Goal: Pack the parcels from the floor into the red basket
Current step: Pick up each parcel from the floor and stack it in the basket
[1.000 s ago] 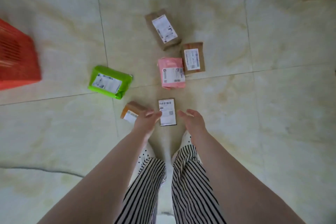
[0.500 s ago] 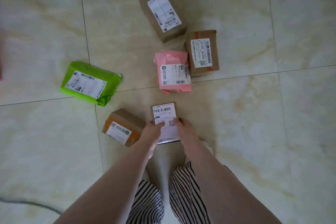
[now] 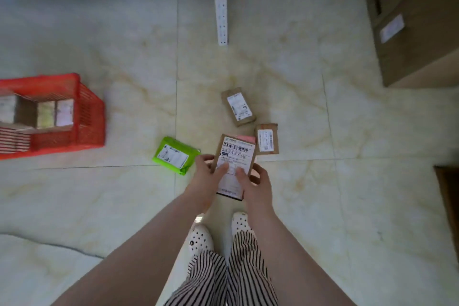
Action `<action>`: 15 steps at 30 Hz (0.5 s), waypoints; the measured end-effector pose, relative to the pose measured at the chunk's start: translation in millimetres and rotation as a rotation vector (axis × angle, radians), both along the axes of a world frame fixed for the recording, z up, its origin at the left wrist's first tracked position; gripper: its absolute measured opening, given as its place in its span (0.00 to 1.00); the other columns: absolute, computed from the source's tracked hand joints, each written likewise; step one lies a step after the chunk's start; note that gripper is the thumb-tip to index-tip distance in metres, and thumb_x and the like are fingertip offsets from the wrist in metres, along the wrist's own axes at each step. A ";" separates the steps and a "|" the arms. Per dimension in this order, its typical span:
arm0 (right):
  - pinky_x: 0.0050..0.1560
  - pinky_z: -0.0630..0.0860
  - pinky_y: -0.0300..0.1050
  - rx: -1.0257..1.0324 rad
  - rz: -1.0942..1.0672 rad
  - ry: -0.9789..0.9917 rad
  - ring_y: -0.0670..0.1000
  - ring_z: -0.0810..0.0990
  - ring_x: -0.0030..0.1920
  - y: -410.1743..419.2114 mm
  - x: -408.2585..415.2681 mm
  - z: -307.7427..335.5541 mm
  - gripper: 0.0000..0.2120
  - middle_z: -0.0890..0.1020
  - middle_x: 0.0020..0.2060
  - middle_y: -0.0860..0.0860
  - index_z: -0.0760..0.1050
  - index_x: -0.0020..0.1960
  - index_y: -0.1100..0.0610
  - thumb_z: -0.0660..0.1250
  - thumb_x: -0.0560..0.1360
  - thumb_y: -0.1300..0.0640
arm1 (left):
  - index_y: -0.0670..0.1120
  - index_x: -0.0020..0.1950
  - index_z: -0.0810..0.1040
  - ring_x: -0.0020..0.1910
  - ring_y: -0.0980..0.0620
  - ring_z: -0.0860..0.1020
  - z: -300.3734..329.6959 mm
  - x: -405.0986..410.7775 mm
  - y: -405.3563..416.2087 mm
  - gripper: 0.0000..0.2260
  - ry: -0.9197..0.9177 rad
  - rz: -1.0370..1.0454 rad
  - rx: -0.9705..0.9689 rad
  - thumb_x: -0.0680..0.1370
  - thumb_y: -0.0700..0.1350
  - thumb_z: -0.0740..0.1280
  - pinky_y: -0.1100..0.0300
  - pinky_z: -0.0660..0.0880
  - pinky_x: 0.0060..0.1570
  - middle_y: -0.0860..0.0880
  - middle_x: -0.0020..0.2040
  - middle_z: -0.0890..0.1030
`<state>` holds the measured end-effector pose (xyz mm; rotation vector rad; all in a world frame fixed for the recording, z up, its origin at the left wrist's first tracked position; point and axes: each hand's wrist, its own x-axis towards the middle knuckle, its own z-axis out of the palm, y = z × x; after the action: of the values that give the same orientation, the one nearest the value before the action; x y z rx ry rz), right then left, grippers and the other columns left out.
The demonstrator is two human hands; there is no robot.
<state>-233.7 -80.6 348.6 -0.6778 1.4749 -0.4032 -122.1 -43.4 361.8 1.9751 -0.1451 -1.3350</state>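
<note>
We held a flat labelled parcel [image 3: 236, 156] above the floor [image 3: 323, 194] with both hands: our left hand [image 3: 207, 177] gripped its left edge, thumb curled over the label, and our right hand [image 3: 255, 182] pinched its right side. A pink parcel [image 3: 246, 137] showed just behind it. The green parcel [image 3: 175, 155] lay to the left, two brown parcels [image 3: 238, 106] [image 3: 266, 139] farther off. The red basket [image 3: 87, 112] stood at far left, well apart, with parcels inside.
</note>
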 end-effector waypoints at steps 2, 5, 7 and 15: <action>0.54 0.81 0.56 -0.033 0.054 -0.062 0.55 0.84 0.53 -5.8 8.8 46.6 0.20 0.82 0.53 0.53 0.72 0.61 0.50 0.74 0.72 0.55 | 0.46 0.65 0.64 0.43 0.54 0.79 48.4 13.7 0.9 0.18 0.006 0.034 -0.053 0.79 0.45 0.66 0.65 0.78 0.34 0.48 0.51 0.78; 0.57 0.80 0.55 -0.113 0.161 -0.113 0.54 0.81 0.57 -11.5 29.7 107.2 0.20 0.81 0.54 0.50 0.72 0.59 0.44 0.75 0.71 0.54 | 0.49 0.66 0.65 0.50 0.46 0.81 110.7 35.7 10.9 0.20 0.002 0.113 -0.108 0.77 0.48 0.68 0.46 0.81 0.51 0.43 0.57 0.79; 0.55 0.80 0.53 -0.127 0.231 -0.166 0.52 0.81 0.57 -10.3 47.8 139.2 0.20 0.81 0.55 0.50 0.71 0.58 0.40 0.74 0.71 0.53 | 0.49 0.67 0.66 0.53 0.44 0.81 142.0 49.8 22.1 0.21 -0.006 0.184 -0.147 0.77 0.49 0.69 0.45 0.80 0.51 0.44 0.58 0.79; 0.51 0.82 0.55 -0.161 0.432 -0.217 0.56 0.85 0.52 35.8 154.6 208.5 0.21 0.83 0.54 0.57 0.70 0.60 0.41 0.74 0.72 0.54 | 0.47 0.65 0.68 0.39 0.52 0.80 204.7 143.0 83.3 0.17 -0.016 0.422 -0.268 0.78 0.48 0.67 0.65 0.78 0.31 0.44 0.51 0.80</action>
<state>-79.1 -44.8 557.1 -1.0230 1.0618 -0.2510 20.9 39.9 566.5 1.6742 0.0797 -0.9721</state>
